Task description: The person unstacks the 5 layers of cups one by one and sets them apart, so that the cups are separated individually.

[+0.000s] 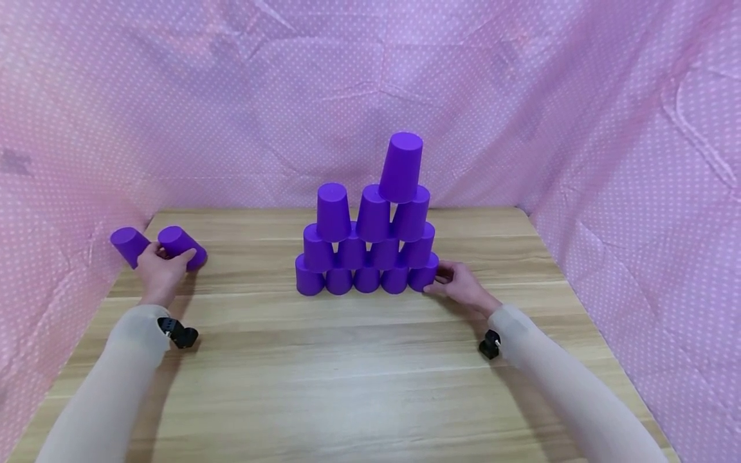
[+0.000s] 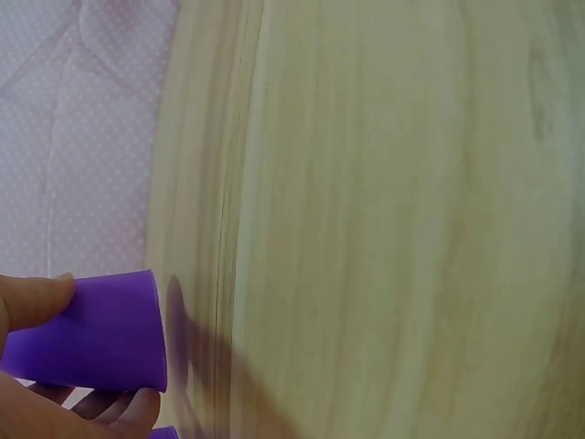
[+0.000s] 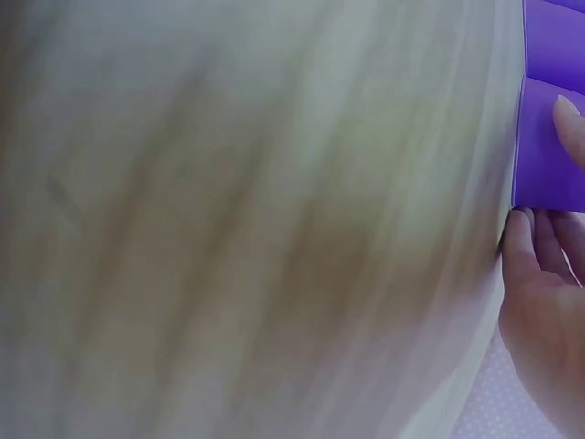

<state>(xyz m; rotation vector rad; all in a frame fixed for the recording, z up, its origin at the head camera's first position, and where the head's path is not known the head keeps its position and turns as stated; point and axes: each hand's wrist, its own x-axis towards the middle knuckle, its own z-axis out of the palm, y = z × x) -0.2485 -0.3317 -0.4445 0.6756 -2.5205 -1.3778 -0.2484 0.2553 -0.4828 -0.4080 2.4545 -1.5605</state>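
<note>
Thirteen stacked purple cups (image 1: 373, 215) on the surface (image 1: 370, 366)
The left hand (image 1: 160, 275) grips a loose cup (image 1: 175, 239) beside another cup (image 1: 128, 243); the right hand (image 1: 463, 287), fingers relaxed, touches the bottom-right cup (image 1: 421, 276).

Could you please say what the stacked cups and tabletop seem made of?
Stacked cups: probably matte plastic, given the smooth walls and even purple colour.
Tabletop: wood or wood-look laminate, low sheen, with streaked grain and soft glare.

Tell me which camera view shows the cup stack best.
The head view, because it takes in the whole cup stack, all four levels. The right wrist view catches only part of it at the right edge; the left wrist view shows none of it.
</note>
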